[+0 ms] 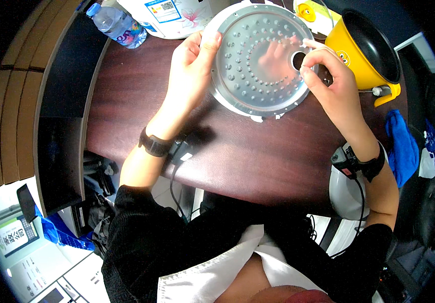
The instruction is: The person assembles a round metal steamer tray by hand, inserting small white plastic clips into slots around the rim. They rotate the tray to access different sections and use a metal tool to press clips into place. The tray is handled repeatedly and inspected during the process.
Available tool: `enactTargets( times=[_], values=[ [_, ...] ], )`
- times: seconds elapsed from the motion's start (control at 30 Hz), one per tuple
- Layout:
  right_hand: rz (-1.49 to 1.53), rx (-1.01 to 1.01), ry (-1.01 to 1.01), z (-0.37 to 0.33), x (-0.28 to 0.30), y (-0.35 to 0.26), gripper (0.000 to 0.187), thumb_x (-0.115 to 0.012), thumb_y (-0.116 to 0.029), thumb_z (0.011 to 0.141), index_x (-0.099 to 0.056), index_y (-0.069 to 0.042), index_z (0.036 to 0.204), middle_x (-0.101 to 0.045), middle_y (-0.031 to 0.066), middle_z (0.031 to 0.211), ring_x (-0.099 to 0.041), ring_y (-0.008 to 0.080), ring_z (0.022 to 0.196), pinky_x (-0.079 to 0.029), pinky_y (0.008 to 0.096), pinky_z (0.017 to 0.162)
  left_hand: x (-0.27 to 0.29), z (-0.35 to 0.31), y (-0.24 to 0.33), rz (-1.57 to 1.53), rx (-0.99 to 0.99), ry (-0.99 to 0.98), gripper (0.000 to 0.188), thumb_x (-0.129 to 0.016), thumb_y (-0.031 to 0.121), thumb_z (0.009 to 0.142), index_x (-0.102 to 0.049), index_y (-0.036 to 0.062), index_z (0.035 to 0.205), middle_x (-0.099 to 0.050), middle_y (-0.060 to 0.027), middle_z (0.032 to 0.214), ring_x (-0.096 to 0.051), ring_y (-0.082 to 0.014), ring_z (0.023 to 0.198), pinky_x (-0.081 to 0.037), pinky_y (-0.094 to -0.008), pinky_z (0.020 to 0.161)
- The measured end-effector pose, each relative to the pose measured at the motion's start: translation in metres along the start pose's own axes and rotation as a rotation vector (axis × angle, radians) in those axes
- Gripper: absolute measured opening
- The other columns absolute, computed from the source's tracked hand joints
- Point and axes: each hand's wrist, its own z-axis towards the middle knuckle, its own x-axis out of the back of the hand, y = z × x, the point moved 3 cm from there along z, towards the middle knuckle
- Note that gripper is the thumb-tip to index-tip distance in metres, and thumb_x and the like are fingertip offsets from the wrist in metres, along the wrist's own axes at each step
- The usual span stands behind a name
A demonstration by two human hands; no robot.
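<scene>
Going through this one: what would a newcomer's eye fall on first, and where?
Likely the shiny round metal disc with rings of bumps, at top centre; the left hand grips its left rim, the right hand is at its hole. Next, the bright yellow pot with a black interior, upper right.

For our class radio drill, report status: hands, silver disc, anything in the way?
Left hand holding silver disc by its edge. Right hand at disc's hole, grip unclear. Yellow pot near right hand, not between hands and disc.
</scene>
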Motion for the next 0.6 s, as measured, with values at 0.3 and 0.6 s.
enactTargets(
  times=[0.3, 0.6],
  values=[
    [0.077, -0.031, -0.303, 0.002, -0.01, -0.038, 0.011, -0.068, -0.007, 0.079, -0.059, -0.004, 0.087, -0.06, 0.0087, 0.078, -0.063, 0.0188, 0.068, -0.05, 0.029, 0.063, 0.0, 0.007, 0.014, -0.14, -0.043, 0.094, 0.036, -0.054, 0.03, 0.098, -0.059, -0.0035, 0.11, -0.065, -0.0041, 0.096, -0.056, -0.0068, 0.084, -0.045, -0.0226, 0.077],
    [-0.078, 0.05, -0.269, 0.008, -0.013, -0.041, 0.013, -0.07, -0.01, 0.079, -0.063, -0.009, 0.089, -0.06, 0.007, 0.077, -0.063, 0.0243, 0.067, -0.05, 0.0323, 0.058, -0.005, 0.006, 0.027, -0.377, -0.068, 0.244, 0.03, -0.054, 0.024, 0.098, -0.057, -0.003, 0.112, -0.064, -0.0071, 0.103, -0.057, -0.0097, 0.091, -0.045, -0.0257, 0.083]
  ],
)
